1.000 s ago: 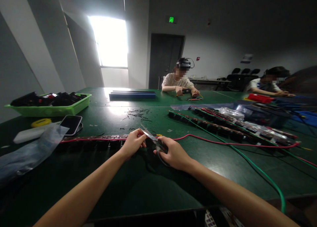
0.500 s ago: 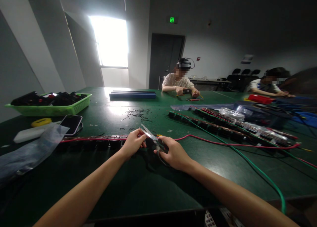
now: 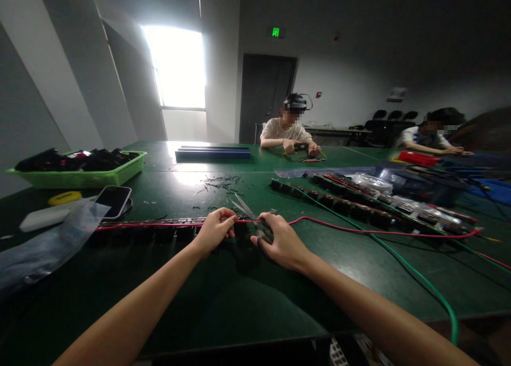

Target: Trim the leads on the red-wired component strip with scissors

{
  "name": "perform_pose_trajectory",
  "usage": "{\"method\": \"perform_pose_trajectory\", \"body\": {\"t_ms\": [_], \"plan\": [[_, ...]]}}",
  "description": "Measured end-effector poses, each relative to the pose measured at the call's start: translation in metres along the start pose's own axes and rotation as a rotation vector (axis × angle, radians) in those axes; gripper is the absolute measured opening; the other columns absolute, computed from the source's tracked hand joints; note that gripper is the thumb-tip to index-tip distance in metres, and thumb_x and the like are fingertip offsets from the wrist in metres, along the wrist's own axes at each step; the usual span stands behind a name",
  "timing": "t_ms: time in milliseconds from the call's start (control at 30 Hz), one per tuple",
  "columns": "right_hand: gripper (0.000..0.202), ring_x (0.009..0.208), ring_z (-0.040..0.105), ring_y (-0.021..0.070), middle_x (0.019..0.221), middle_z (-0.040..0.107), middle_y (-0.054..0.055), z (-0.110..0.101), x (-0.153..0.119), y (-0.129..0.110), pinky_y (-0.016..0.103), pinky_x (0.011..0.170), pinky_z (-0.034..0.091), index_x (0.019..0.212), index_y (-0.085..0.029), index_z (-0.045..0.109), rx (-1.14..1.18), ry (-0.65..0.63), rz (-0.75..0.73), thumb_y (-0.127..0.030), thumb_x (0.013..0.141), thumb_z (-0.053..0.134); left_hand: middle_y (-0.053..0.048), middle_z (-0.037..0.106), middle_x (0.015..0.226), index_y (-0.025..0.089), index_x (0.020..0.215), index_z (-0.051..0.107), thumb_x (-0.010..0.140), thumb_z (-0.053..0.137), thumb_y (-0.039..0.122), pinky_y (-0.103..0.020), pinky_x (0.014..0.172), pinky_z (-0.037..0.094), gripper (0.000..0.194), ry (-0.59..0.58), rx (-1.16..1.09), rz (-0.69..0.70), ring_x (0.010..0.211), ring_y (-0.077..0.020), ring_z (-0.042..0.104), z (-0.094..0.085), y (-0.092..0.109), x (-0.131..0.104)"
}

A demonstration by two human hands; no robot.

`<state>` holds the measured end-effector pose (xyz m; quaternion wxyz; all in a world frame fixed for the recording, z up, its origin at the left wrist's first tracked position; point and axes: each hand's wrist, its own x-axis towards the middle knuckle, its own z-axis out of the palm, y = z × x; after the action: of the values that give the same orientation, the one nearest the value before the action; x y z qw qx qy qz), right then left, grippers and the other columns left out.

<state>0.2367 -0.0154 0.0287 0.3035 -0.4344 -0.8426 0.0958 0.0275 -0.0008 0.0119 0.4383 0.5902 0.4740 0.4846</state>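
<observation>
The scissors [image 3: 252,215] are in your right hand [image 3: 283,241], fingers curled at their handles, the slightly parted blades slanting away from you and leftward. Just left of the scissors, your left hand [image 3: 216,228] bends over the black strip [image 3: 151,230], fingertips drawn close together; I can't tell whether they pinch anything. The strip lies on the worktop [image 3: 191,302], stretching off to the left of the scissors, while the red wire [image 3: 339,226] continues to their right. Your two forearms reach forward, converging toward the scissors.
</observation>
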Motion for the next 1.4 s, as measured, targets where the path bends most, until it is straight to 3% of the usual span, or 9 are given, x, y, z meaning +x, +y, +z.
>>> {"method": "perform_pose_trajectory", "body": {"t_ms": [433, 1400], "plan": [[0.043, 0.091, 0.050, 0.0224, 0.102, 0.059, 0.009, 0.0039, -0.0017, -0.0013, 0.035, 0.081, 0.040, 0.114, -0.019, 0.055, 0.016, -0.095, -0.039, -0.036, 0.076, 0.066, 0.002, 0.059, 0.058, 0.012, 0.086, 0.060, 0.077, 0.058, 0.027, -0.018, 0.044, 0.040, 0.018, -0.010, -0.026, 0.021, 0.048, -0.0093, 0.056, -0.0011, -0.0018, 0.0011], [0.042, 0.090, 0.054, 0.0209, 0.106, 0.061, 0.008, 0.0046, -0.0016, -0.0019, 0.033, 0.079, 0.042, 0.114, -0.020, 0.056, 0.087, -0.114, -0.040, -0.035, 0.077, 0.066, 0.002, 0.059, 0.058, 0.013, 0.088, 0.061, 0.076, 0.056, 0.023, -0.018, 0.046, 0.041, 0.016, -0.024, 0.000, 0.028, 0.048, -0.0093, 0.056, -0.0017, -0.0038, 0.0018]]}}
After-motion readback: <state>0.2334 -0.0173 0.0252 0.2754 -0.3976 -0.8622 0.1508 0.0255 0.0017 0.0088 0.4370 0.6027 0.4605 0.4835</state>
